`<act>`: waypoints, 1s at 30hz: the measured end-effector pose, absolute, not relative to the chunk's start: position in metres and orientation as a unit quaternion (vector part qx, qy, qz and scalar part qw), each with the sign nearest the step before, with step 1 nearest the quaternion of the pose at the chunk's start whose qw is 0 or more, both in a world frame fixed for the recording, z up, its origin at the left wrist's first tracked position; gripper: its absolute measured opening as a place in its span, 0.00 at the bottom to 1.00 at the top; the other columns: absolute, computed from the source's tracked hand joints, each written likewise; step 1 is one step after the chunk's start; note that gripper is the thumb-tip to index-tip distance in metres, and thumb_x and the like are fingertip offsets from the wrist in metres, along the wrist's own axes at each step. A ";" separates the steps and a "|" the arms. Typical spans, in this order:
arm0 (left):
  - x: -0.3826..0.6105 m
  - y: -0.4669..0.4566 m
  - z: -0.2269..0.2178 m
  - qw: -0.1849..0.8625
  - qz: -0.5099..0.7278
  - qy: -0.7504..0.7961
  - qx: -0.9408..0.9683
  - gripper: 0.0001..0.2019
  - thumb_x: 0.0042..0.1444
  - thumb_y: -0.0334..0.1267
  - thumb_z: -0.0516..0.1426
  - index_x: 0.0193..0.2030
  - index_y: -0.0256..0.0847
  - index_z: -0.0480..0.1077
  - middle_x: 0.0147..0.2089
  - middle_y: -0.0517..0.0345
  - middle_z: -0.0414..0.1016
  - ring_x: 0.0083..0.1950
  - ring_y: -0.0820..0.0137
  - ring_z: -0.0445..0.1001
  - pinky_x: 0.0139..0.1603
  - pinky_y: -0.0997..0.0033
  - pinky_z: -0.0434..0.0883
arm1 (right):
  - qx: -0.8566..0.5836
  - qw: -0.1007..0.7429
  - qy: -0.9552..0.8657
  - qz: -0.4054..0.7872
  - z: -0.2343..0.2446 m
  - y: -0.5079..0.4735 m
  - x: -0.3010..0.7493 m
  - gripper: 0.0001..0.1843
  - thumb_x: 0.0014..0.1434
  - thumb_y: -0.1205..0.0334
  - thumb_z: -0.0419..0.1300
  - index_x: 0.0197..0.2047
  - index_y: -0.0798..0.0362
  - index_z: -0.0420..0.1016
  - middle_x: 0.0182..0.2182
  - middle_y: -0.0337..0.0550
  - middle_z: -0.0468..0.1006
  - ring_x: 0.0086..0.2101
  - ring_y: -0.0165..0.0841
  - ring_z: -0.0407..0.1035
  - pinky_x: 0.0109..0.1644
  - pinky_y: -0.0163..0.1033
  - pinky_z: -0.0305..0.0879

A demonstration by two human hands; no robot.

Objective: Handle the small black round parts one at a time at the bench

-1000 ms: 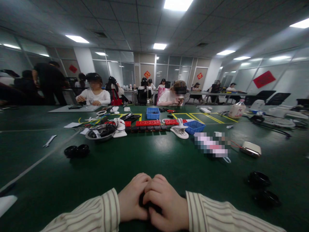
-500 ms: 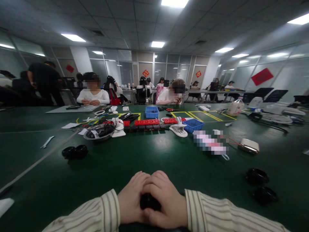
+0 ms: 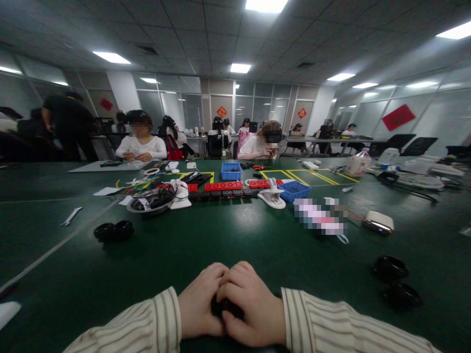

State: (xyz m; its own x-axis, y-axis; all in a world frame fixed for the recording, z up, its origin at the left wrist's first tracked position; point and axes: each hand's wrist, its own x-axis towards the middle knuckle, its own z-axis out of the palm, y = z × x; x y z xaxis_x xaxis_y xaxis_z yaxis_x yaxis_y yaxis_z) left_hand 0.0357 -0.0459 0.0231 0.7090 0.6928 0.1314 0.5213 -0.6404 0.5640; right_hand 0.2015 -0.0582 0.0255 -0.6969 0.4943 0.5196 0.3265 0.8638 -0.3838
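Note:
At the near edge of the table, my left hand (image 3: 200,305) and my right hand (image 3: 255,305) come together around a black rounded part (image 3: 227,307). Both are closed on it, the right-hand fingers lying partly over the left. Only a dark patch of the part shows between them, so its full shape is hidden. Two glossy black ring-like parts (image 3: 390,268) lie to the right of my right forearm. A pair of black rounded parts (image 3: 113,231) sits side by side on the left.
Farther back on the green table (image 3: 191,240) are a metal bowl (image 3: 151,205) of black cords, a white clip base (image 3: 272,197), red power strips (image 3: 223,186) and blue bins (image 3: 293,190). A cream box (image 3: 380,221) stands right. People (image 3: 142,139) sit across the table.
My fingers have shifted slightly around the black part, and the right thumb sits a little higher. Nothing else on the table has visibly moved.

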 end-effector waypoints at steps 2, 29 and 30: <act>0.036 -0.045 0.023 0.259 0.167 0.332 0.891 0.18 0.33 0.30 0.62 0.35 0.41 0.67 0.40 0.59 0.64 0.44 0.64 0.64 0.48 0.65 0.64 | -0.181 0.334 -0.916 0.133 0.025 -0.057 0.201 0.12 0.44 0.63 0.46 0.32 0.55 0.64 0.30 0.42 0.67 0.34 0.31 0.59 0.41 0.40 0.53; 0.036 -0.046 0.016 0.232 0.194 0.353 0.886 0.17 0.34 0.33 0.64 0.36 0.41 0.69 0.39 0.58 0.64 0.43 0.64 0.63 0.49 0.63 0.62 | -0.130 0.342 -0.921 0.130 0.024 -0.056 0.201 0.11 0.45 0.64 0.45 0.31 0.54 0.64 0.28 0.42 0.69 0.34 0.31 0.62 0.47 0.42 0.55; 0.036 -0.045 0.015 0.237 0.197 0.353 0.883 0.19 0.34 0.34 0.65 0.37 0.41 0.70 0.39 0.58 0.64 0.43 0.64 0.63 0.48 0.64 0.63 | -0.114 0.329 -0.928 0.132 0.022 -0.055 0.201 0.11 0.44 0.64 0.44 0.30 0.54 0.64 0.27 0.41 0.69 0.34 0.30 0.62 0.50 0.43 0.54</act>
